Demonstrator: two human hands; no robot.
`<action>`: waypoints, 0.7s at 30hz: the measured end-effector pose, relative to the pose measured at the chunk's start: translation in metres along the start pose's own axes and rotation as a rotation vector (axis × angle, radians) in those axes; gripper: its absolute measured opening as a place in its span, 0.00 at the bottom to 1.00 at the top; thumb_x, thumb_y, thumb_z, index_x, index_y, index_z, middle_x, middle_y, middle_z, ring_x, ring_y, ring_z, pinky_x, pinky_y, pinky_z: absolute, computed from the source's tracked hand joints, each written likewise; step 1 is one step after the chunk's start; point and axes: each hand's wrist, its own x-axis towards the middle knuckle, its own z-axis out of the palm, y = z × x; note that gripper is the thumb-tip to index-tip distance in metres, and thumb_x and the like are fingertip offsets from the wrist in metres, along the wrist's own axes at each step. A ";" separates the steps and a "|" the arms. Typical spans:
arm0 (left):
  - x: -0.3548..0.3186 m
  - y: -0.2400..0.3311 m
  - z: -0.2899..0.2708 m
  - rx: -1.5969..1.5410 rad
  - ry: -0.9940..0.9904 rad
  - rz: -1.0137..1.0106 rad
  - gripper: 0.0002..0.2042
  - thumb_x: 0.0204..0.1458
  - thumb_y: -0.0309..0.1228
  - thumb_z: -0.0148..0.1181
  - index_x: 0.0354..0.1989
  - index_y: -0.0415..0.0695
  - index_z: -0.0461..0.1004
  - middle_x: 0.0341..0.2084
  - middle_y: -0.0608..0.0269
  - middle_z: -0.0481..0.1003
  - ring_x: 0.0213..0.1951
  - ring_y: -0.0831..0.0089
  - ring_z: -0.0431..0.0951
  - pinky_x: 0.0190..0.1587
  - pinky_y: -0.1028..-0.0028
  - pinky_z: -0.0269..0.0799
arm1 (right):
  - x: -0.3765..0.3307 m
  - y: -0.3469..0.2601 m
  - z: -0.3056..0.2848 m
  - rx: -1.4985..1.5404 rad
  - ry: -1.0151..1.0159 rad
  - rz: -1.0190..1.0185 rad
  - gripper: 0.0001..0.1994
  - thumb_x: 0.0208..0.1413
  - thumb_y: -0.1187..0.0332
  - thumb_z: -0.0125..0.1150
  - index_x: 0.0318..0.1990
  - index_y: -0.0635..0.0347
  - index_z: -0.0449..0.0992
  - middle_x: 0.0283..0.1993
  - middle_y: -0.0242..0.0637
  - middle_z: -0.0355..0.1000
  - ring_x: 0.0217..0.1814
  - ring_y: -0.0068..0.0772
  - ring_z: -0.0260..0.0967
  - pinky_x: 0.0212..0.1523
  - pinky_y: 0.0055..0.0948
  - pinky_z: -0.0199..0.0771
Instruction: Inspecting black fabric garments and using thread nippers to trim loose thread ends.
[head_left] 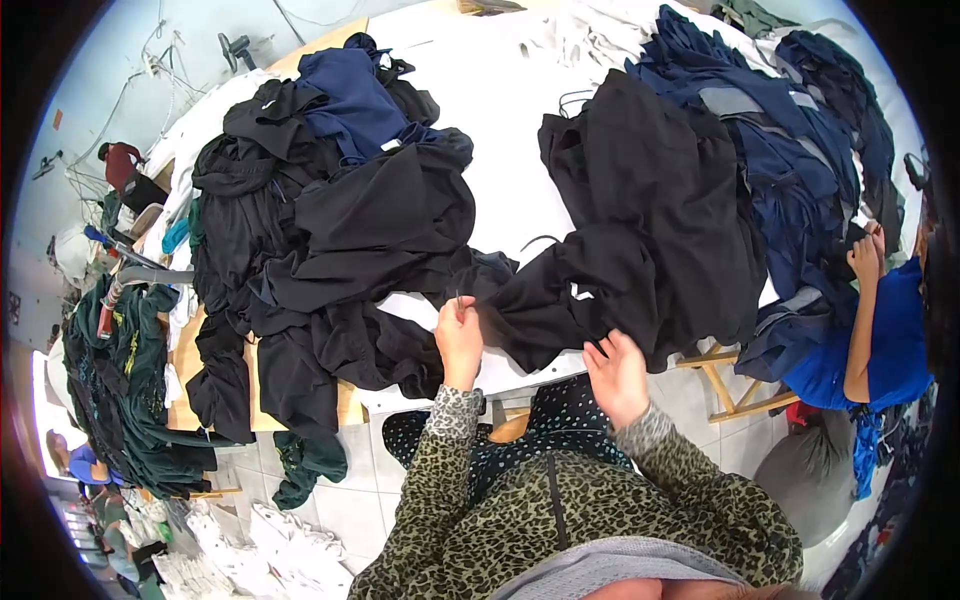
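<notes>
A black garment (590, 290) with a small white label (580, 292) lies bunched at the table's front edge, joined to or overlapping a larger spread of black cloth (650, 160). At its left end is my left hand (460, 340), closed, with thumb and fingertips pinched together. A thin dark tip shows above those fingers; what it belongs to is too small to tell. My right hand (615, 375) touches the near edge of the garment, its fingers stretched and slightly apart.
A heap of black clothes (380, 215), with a navy piece (350, 100) on top, covers the table's left. Navy garments (780, 150) are piled on the right, where a person in a blue shirt (870, 340) handles cloth. Dark green garments (130, 370) hang at far left.
</notes>
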 end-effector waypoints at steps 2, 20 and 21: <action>0.000 0.004 0.002 0.075 0.076 0.130 0.08 0.51 0.26 0.57 0.37 0.35 0.73 0.28 0.56 0.75 0.32 0.69 0.75 0.37 0.73 0.70 | -0.033 0.018 -0.001 -0.311 -0.150 -0.294 0.23 0.57 0.70 0.50 0.60 0.62 0.58 0.60 0.41 0.57 0.59 0.32 0.57 0.60 0.33 0.58; -0.106 0.127 -0.044 -0.792 -1.165 -0.304 0.08 0.53 0.19 0.55 0.38 0.43 0.65 0.30 0.75 0.64 0.33 0.87 0.62 0.37 0.85 0.59 | 0.015 0.029 0.082 -0.566 -1.100 0.110 0.13 0.53 0.73 0.57 0.46 0.66 0.71 0.44 0.33 0.72 0.43 0.23 0.69 0.43 0.25 0.72; -0.106 0.127 -0.045 -0.813 -1.195 -0.301 0.08 0.52 0.19 0.56 0.38 0.42 0.65 0.30 0.75 0.64 0.33 0.87 0.62 0.37 0.84 0.58 | 0.012 0.026 0.086 -0.591 -1.096 0.128 0.14 0.52 0.73 0.58 0.47 0.66 0.71 0.44 0.34 0.72 0.43 0.23 0.69 0.43 0.25 0.72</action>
